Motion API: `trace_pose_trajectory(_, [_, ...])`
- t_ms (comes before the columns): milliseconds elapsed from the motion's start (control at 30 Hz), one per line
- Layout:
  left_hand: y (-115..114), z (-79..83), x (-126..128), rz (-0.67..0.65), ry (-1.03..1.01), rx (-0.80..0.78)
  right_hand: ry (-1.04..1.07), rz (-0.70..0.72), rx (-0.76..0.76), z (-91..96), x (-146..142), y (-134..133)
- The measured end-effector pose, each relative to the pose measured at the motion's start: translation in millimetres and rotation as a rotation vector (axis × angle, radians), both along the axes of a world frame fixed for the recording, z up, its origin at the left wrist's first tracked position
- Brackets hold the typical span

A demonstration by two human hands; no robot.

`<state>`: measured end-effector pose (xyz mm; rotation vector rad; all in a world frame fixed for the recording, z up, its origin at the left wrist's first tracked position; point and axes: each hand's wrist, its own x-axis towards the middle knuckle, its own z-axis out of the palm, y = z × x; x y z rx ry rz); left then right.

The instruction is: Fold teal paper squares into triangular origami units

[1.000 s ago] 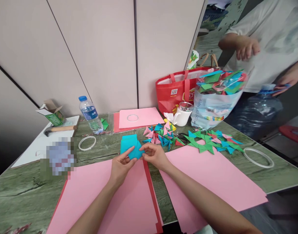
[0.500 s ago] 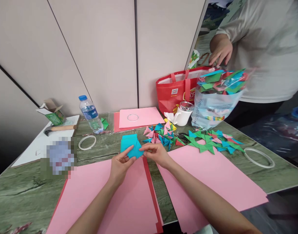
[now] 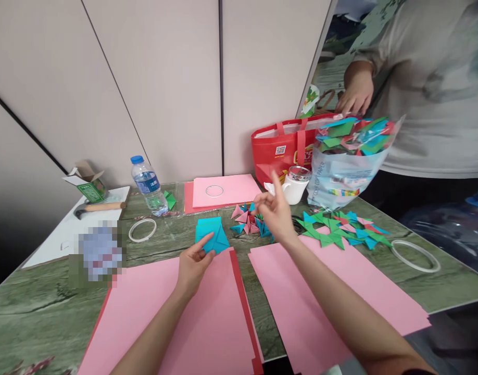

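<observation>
Head view: creased, pointed blue paper point(image 3: 221, 241) pinched in the left hand point(image 3: 192, 266), right hand point(image 3: 277, 217) loosely spread.

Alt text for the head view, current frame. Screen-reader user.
A person's left hand holds folded blue paper over a table; the right hand is up, index finger extended. Pink sheets and small folded pieces lie around; beyond are a water bottle, white mug, red bag and plastic bag of folded paper, with another person at right.
</observation>
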<state>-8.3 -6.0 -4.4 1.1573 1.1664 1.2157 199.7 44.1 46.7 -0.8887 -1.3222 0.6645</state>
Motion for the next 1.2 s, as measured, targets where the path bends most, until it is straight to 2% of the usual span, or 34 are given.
trace_pose_trajectory(133, [-0.6, 2.0, 0.8, 0.019, -0.004, 0.008, -0.165, -0.109, 0.214, 67.1, 25.9, 25.5])
trace_pose_trajectory(233, [-0.6, 3.2, 0.8, 0.024, -0.061, -0.005, -0.183, -0.139, 0.310, 102.9, 35.0, 42.6])
trace_pose_trajectory(333, [0.5, 1.6, -0.3, 0.043, -0.127, -0.018, -0.177, -0.124, 0.325, 119.2, 37.7, 57.2])
trace_pose_trajectory(467, [2.0, -2.1, -2.0, 0.027, -0.154, -0.027, -0.182, -0.089, 0.275, 122.6, 39.1, 74.4])
trace_pose_trajectory(533, [2.1, -2.5, -2.1, 0.017, -0.156, -0.023, -0.182, -0.082, 0.254, 116.1, 36.0, 77.3])
trace_pose_trajectory(600, [1.8, -1.5, -1.7, 0.024, -0.151, -0.020, -0.159, -0.047, 0.201, 98.7, 26.7, 71.7])
trace_pose_trajectory(667, [1.4, 0.2, -0.9, 0.042, -0.134, -0.022, -0.147, 0.028, 0.105, 68.2, 10.6, 56.7])
trace_pose_trajectory(800, [1.3, 2.4, 0.3, 0.064, -0.091, -0.024, -0.244, 0.280, -0.229, -11.5, -27.6, 13.1])
trace_pose_trajectory(900, [1.8, 0.9, -0.1, 0.059, -0.069, -0.019, -0.039, 0.398, -0.446, -52.0, -44.7, -11.5])
trace_pose_trajectory(1000, [1.8, -1.7, -0.4, 0.025, -0.016, -0.002, 0.064, 0.413, -0.508, -64.4, -49.5, -21.7])
trace_pose_trajectory(1200, [-1.9, 0.1, 2.9, -0.043, -0.004, 0.014, 0.011, 0.302, -0.451, -65.1, -49.1, -22.3])
